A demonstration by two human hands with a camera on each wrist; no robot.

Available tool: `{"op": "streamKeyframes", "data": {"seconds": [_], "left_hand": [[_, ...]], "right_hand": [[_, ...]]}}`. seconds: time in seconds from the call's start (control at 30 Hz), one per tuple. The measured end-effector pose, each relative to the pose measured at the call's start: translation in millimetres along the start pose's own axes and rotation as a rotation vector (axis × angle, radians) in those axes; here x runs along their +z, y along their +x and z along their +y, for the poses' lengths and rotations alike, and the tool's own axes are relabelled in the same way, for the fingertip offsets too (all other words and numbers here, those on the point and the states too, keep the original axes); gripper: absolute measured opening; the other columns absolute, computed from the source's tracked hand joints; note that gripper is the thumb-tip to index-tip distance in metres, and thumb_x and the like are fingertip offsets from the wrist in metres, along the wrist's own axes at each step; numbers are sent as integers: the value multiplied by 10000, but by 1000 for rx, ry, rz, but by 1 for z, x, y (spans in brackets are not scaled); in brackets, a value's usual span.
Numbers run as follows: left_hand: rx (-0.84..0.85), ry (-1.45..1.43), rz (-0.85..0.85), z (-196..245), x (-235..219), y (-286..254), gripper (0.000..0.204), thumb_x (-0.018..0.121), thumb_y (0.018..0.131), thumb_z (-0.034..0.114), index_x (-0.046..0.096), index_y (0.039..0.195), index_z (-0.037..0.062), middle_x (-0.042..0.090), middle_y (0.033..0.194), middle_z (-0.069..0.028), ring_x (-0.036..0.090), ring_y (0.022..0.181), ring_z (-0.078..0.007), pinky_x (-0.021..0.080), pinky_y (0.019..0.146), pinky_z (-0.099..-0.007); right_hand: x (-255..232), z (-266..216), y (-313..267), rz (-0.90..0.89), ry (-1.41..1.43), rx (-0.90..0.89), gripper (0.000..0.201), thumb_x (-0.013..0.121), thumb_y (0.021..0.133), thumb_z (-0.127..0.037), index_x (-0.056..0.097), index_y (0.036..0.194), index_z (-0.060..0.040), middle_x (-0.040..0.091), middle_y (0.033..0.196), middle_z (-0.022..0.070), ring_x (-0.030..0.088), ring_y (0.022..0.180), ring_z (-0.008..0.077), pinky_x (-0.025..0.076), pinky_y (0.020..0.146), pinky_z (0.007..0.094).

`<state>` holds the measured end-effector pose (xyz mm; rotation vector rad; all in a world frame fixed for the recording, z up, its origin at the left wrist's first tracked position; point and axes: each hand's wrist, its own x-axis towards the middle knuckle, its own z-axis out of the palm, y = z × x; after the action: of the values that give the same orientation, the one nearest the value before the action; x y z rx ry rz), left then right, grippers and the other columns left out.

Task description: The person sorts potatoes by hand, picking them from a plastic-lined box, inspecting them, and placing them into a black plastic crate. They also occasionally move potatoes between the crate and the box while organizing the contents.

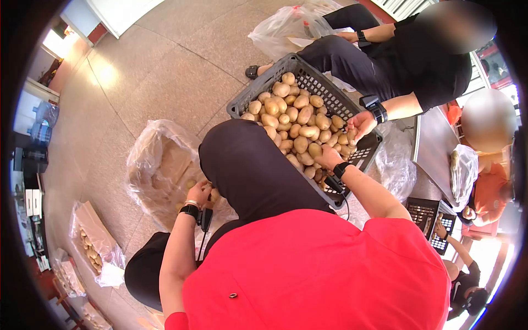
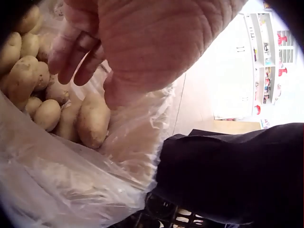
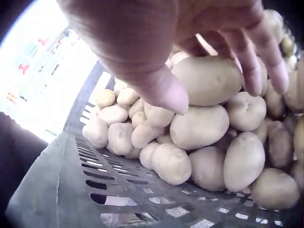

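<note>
A: At left, what lies under the left hand point(image 1: 199, 193)?
B: One bag point(image 1: 159, 165) with potatoes point(image 2: 47, 115) beneath and beyond the fingers. These hang apart, loosely bent; the thumb overlaps one potato's end, and whether it touches cannot be told.
A: How many potatoes are there?
B: At least eight show in the left wrist view; the hand and frame edge cut off others. The head view hardly shows them.
A: And at right?
B: One crate point(image 3: 47, 185). The right hand point(image 1: 330, 158) holds one potato point(image 3: 207, 80), thumb at its near end, fingers around the far side, partly hidden. The heap below is too overlapped to count.
A: What does only the head view show?
B: Another person's hand point(image 1: 361, 125), just beyond the right fingers, over the same crate.
</note>
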<state>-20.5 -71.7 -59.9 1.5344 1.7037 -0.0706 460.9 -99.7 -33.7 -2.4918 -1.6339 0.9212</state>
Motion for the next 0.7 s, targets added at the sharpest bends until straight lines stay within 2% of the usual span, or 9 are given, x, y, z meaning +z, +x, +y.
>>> {"op": "streamKeyframes", "data": {"seconds": [0.2, 0.3, 0.33, 0.37, 0.47, 0.53, 0.6, 0.63, 0.7], "left_hand": [[82, -129, 93, -7, -36, 6, 440, 600, 819, 292, 579, 1183, 46, 656, 989, -218, 648, 905, -308, 495, 816, -361], [70, -240, 194, 5, -63, 0, 414, 611, 829, 263, 579, 1174, 35, 670, 900, -162, 653, 772, -218, 512, 719, -328], [59, -363, 204, 9, -70, -2, 409, 606, 844, 249, 568, 1186, 28, 670, 877, -127, 642, 731, -182, 516, 676, -308], [41, -382, 224, 12, -74, -6, 409, 606, 844, 249, 568, 1186, 28, 670, 877, -127, 642, 731, -182, 516, 676, -308], [24, -834, 240, 22, -82, -11, 421, 579, 875, 220, 519, 1233, 8, 639, 856, -68, 604, 692, -130, 497, 608, -256], [37, -857, 114, 24, -85, -8, 456, 541, 910, 253, 458, 1300, 32, 610, 1032, -95, 634, 811, -179, 537, 702, -279], [63, -865, 133, 31, -89, -7, 448, 534, 916, 250, 458, 1300, 33, 608, 1023, -99, 633, 823, -179, 536, 720, -284], [89, -903, 134, 41, -95, -11, 448, 535, 915, 250, 458, 1299, 33, 608, 1025, -103, 631, 834, -178, 535, 732, -286], [114, -953, 150, 55, -103, -15, 449, 536, 914, 251, 458, 1299, 34, 608, 1027, -108, 628, 846, -177, 533, 743, -288]], "right_hand": [[6, -4, 1, 39, -96, -25, 569, 696, 689, -339, 505, 1071, 38, 619, 975, 261, 602, 946, 384, 484, 822, 434], [7, -4, 2, 59, -77, 11, 560, 694, 681, -329, 515, 1055, 48, 616, 975, 272, 595, 970, 377, 471, 850, 435], [11, 0, 3, 116, -102, -49, 539, 690, 683, -317, 523, 1036, 55, 631, 925, 259, 629, 888, 364, 504, 790, 415], [13, 4, 5, 90, -62, -42, 547, 693, 686, -325, 523, 1037, 58, 638, 886, 250, 643, 822, 353, 520, 740, 403], [19, 8, 15, -26, -15, -26, 564, 705, 700, -330, 519, 1054, 68, 649, 775, 206, 660, 636, 290, 543, 568, 354], [0, -16, 11, 29, -96, -100, 532, 706, 714, -315, 535, 1040, 68, 652, 780, 189, 657, 625, 247, 538, 528, 328], [-29, -50, -8, -193, 157, -72, 556, 701, 705, -359, 539, 1068, 30, 652, 818, 218, 665, 755, 295, 532, 659, 374], [-43, -68, -13, -161, 223, -122, 501, 708, 719, -323, 558, 1039, 32, 650, 752, 179, 651, 606, 243, 518, 522, 320], [-74, -105, -14, -128, 188, -158, 476, 704, 728, -310, 567, 1028, 33, 649, 741, 167, 636, 560, 228, 502, 478, 301]]}}
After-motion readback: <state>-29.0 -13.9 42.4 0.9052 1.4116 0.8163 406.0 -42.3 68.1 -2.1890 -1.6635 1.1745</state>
